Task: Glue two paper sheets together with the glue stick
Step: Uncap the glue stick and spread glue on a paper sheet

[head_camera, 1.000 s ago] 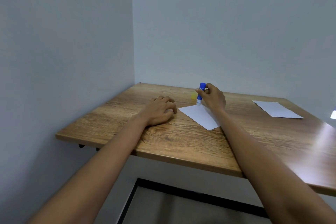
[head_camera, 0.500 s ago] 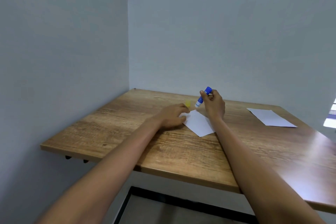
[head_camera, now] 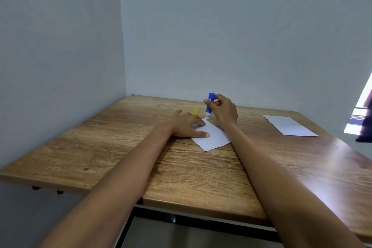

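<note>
A small white paper sheet (head_camera: 213, 137) lies mid-table on the wooden table (head_camera: 120, 147). My left hand (head_camera: 188, 126) rests flat on the sheet's left edge, fingers spread. My right hand (head_camera: 223, 109) grips a blue glue stick (head_camera: 209, 105), held nearly upright with its white tip down at the sheet's far corner. A yellow cap (head_camera: 195, 110) stands on the table just behind my left hand. A second white sheet (head_camera: 288, 126) lies apart at the far right.
Grey walls close off the table on the left and behind. A bright window edge and a dark object (head_camera: 365, 125) show at the far right. The table's front edge runs across the bottom of the view.
My left hand slid right from the bare wood onto the sheet's edge. The glue stick lifted and tilted, then came back upright with its tip at the far corner.
</note>
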A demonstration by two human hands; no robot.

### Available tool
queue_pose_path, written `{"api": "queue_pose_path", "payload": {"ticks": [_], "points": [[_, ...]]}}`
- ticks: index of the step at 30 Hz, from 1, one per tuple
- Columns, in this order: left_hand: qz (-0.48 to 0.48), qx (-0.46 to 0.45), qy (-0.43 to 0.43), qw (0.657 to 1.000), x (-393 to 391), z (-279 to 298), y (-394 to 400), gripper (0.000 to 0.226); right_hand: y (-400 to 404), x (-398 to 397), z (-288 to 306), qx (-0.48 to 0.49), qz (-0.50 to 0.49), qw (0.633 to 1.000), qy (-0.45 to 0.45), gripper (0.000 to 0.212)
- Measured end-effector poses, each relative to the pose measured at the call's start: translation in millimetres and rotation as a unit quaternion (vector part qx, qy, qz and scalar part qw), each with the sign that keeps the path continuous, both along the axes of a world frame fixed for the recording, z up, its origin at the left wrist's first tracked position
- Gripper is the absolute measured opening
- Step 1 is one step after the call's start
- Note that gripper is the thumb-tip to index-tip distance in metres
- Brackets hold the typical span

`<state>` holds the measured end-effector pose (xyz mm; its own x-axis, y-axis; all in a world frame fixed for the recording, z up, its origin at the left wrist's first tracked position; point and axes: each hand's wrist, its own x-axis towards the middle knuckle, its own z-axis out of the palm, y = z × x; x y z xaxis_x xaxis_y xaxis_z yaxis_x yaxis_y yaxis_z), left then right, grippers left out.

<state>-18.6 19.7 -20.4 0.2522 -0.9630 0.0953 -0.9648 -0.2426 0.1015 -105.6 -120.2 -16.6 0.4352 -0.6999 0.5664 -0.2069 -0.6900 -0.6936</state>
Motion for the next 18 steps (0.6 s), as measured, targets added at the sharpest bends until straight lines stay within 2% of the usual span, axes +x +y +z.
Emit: {"api": "queue_pose_path", "payload": {"ticks": [10,18], "points": [[-0.007,-0.012,0.012,1.000,1.7,-1.2,0.0,0.064,2.0,9.0,-1.2,-0.032,0.001,0.999,0.044,0.041],[-0.003,-0.012,0.014,1.000,1.5,-1.9,-0.1,0.064,4.1,0.9,-0.8,-0.027,0.009,0.999,0.045,0.040]]}}
